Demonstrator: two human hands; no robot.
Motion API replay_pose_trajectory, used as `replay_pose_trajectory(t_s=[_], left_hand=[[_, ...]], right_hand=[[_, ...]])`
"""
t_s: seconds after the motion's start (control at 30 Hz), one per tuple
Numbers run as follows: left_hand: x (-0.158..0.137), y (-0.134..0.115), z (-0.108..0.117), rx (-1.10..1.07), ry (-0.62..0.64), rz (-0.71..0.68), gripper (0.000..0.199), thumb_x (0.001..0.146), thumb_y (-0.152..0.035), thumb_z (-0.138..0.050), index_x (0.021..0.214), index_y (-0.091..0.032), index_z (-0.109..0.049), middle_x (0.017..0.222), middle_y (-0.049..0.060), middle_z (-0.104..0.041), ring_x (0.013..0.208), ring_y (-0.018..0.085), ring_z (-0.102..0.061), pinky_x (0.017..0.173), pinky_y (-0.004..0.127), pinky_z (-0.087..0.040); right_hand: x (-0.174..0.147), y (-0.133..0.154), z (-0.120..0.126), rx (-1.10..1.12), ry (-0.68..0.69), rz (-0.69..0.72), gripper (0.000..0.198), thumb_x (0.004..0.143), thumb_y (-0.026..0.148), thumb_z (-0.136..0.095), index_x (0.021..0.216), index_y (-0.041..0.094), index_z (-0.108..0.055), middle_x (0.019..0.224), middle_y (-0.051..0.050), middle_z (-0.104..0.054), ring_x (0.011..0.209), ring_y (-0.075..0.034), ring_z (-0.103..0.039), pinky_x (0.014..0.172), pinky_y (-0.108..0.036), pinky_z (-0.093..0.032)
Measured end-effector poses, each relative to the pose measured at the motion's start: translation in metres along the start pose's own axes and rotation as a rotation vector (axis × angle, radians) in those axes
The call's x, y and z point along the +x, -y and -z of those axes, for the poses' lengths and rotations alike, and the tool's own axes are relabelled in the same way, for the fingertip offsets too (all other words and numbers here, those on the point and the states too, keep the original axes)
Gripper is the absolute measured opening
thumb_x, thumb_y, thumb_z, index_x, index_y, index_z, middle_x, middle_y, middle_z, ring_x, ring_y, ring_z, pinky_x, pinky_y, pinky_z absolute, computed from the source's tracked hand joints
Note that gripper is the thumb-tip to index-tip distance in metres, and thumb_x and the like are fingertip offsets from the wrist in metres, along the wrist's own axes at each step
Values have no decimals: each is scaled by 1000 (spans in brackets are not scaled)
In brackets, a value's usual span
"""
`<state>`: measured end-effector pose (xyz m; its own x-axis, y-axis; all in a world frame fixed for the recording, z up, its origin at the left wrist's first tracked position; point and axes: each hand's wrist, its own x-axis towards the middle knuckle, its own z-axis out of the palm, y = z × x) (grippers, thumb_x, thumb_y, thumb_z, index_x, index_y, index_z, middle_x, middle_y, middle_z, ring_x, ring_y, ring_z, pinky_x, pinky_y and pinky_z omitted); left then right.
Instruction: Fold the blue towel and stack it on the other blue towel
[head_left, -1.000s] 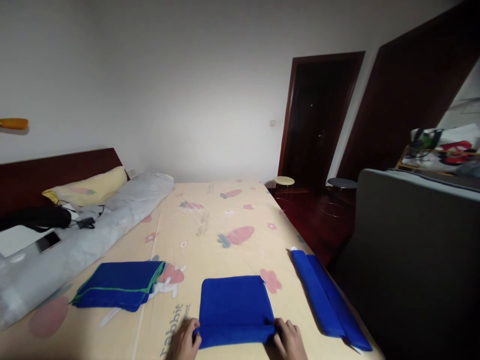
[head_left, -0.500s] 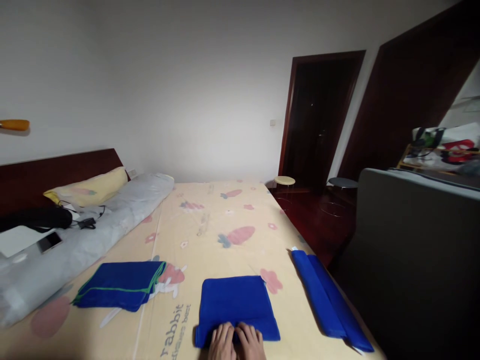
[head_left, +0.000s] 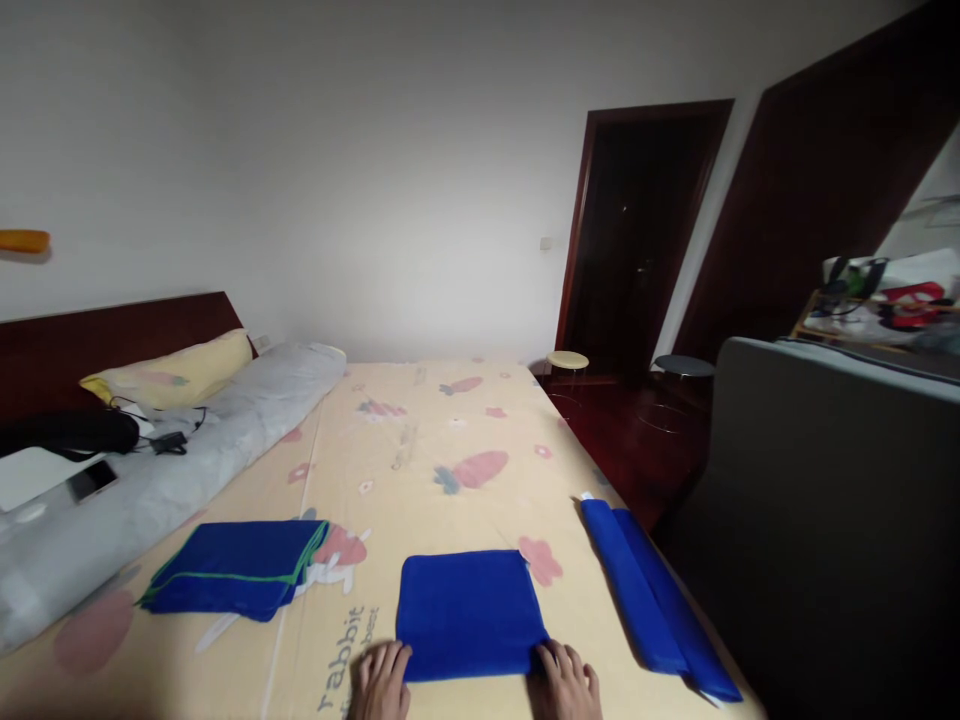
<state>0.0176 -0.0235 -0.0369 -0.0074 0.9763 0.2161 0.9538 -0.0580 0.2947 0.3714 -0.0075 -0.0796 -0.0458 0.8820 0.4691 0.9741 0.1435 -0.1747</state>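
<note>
A blue cloth (head_left: 469, 610), folded into a flat square, lies on the bed right in front of me. At its near left corner is my left hand (head_left: 383, 680), fingers curled in against the edge. My right hand (head_left: 568, 680) grips the near right corner in the same way, the thumb hidden. Further left lies a folded dark blue cloth with green edging (head_left: 229, 568). Two narrow folded blue cloths (head_left: 652, 600) lie side by side near the bed's right edge.
The bed (head_left: 405, 420) has a cream sheet printed with carrots and flowers. Along its left side are a grey roll (head_left: 247, 430), a yellow pillow (head_left: 180, 370), a phone (head_left: 92, 481) and cables. To the right stand two stools (head_left: 568, 360) and a dark panel (head_left: 817, 500).
My hands have moved apart from the middle of the blue cloth's near edge to its two near corners. The near edge now lies flatter and straighter.
</note>
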Motion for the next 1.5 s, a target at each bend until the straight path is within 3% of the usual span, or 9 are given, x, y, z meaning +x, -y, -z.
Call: replay_pose_trajectory(t_s=[0.17, 0.37, 0.57, 0.67, 0.8, 0.9, 1.07, 1.27, 1.5], left_hand=[[12, -25, 44, -121, 6, 55, 32, 68, -12, -48, 86, -30, -67, 98, -4, -73, 106, 17, -60, 98, 38, -37], [25, -33, 75, -211, 99, 164, 24, 75, -16, -40, 81, -23, -63, 85, 0, -72, 87, 14, -65, 86, 28, -46], [23, -14, 37, -37, -76, 165, 36, 78, -16, -39, 103, -22, -64, 108, 6, -72, 106, 18, -63, 93, 34, -47], [19, -27, 12, 26, -155, 49, 43, 80, -14, -36, 110, -28, -64, 115, 4, -71, 109, 20, -63, 93, 38, -49], [15, -67, -19, -56, -39, -194, 47, 76, -12, -41, 110, -32, -66, 115, 1, -73, 109, 18, -64, 94, 35, -50], [14, -85, -31, -105, 90, -130, 51, 72, -14, -44, 117, -31, -63, 126, 2, -68, 120, 24, -59, 104, 41, -45], [13, -57, -11, -137, 277, -25, 63, 69, -15, -44, 129, -32, -53, 142, 2, -55, 135, 25, -45, 115, 48, -31], [2, -9, 14, -60, 14, 80, 58, 67, -13, -46, 118, -34, -61, 130, -1, -65, 127, 21, -52, 107, 43, -36], [8, -31, 51, -107, -59, 89, 37, 70, -12, -43, 93, -28, -67, 104, 0, -73, 110, 18, -60, 102, 41, -37]], right_hand=[[23, 17, 31, 153, 52, -8, 34, 76, 23, -48, 107, 31, -60, 127, -2, -63, 115, -25, -55, 94, -46, -39], [40, 14, 59, 418, 261, -158, 26, 82, 33, -43, 98, 25, -62, 92, -3, -68, 88, -18, -59, 87, -37, -46], [35, 6, 27, 205, 20, -213, 30, 82, 39, -48, 106, 25, -61, 101, -5, -69, 94, -22, -62, 82, -38, -46], [34, 28, 15, 136, -144, -27, 29, 79, 23, -51, 106, 28, -61, 100, -2, -70, 90, -17, -62, 79, -31, -45], [32, 81, 3, 160, -138, 310, 33, 77, 21, -55, 107, 33, -60, 103, 4, -72, 89, -13, -64, 76, -27, -43], [27, 104, -10, 167, -135, 363, 33, 75, 34, -61, 107, 34, -60, 104, 6, -73, 86, -14, -65, 74, -28, -43], [19, 69, -24, 96, -100, 333, 47, 73, 29, -57, 120, 36, -56, 115, 5, -71, 98, -19, -66, 79, -33, -43], [14, 11, -1, 86, 12, 99, 49, 79, 24, -46, 127, 34, -50, 129, 1, -64, 112, -21, -61, 90, -40, -41], [42, 32, 49, 236, 235, -55, 36, 77, 20, -43, 107, 28, -61, 112, 0, -69, 109, -21, -58, 98, -44, -36]])
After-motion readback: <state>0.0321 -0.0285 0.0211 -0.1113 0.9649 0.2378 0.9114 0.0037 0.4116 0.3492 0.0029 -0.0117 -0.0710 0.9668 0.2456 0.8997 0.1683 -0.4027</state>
